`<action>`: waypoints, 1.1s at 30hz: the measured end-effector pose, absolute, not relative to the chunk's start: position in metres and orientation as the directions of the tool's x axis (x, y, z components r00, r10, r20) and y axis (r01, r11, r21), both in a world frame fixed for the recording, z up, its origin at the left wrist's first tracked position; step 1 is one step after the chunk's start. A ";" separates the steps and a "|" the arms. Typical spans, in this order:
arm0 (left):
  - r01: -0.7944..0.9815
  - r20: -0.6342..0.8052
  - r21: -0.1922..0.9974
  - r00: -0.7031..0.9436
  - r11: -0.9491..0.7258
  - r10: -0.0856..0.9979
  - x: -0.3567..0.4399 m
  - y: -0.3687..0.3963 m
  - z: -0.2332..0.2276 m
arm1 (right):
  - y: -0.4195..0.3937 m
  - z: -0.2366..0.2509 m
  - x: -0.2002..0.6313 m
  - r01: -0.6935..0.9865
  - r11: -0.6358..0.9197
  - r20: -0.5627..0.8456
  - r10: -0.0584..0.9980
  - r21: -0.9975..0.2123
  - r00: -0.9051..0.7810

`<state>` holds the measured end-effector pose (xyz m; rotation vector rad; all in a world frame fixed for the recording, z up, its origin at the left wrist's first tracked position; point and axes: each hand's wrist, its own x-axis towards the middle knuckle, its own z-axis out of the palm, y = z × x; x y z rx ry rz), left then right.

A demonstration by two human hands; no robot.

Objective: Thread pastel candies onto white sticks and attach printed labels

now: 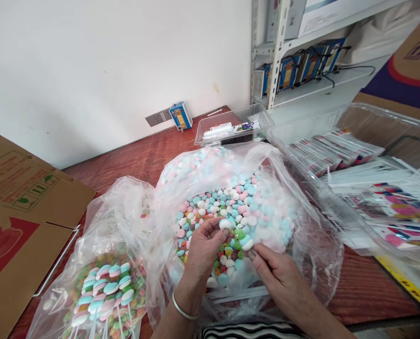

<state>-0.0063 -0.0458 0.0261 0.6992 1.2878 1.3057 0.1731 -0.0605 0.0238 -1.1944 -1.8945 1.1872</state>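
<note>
My left hand [206, 242], with a bangle on the wrist, is closed with thumb and forefinger on a white marshmallow [226, 224]. My right hand [275, 268] pinches the lower end of a candy skewer [243, 240], which carries green gummy and blue-and-white pieces; its stick is mostly hidden by the fingers. Both hands are over a large open clear plastic bag [312, 263] of pink, blue and white marshmallows [213, 200], with colourful gummies among them. To the left, several finished candy skewers [106, 287] on white sticks lie on another bag of gummies [137, 282].
An open cardboard box [22, 212] stands at the left. On the right, a clear plastic bin [305, 176] holds white sticks and printed packets. Behind the bag sits a smaller clear tray [199, 134]. A blue device [181, 116] is at the wall socket, near a metal shelf [277, 61].
</note>
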 end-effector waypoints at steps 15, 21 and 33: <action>-0.037 -0.151 0.989 -0.228 0.146 0.962 -0.008 -0.050 0.018 | -0.068 0.016 0.172 0.189 -0.166 -0.237 0.855 -0.968 -0.462; 0.096 -0.062 0.992 -0.223 0.085 0.973 -0.004 -0.052 0.014 | -0.071 0.021 0.166 0.085 -0.403 -0.392 0.786 -0.911 -0.478; 0.244 0.090 0.968 -0.107 -0.061 0.990 -0.001 -0.057 0.013 | -0.069 0.017 0.161 0.071 -0.311 -0.307 0.830 -0.948 -0.467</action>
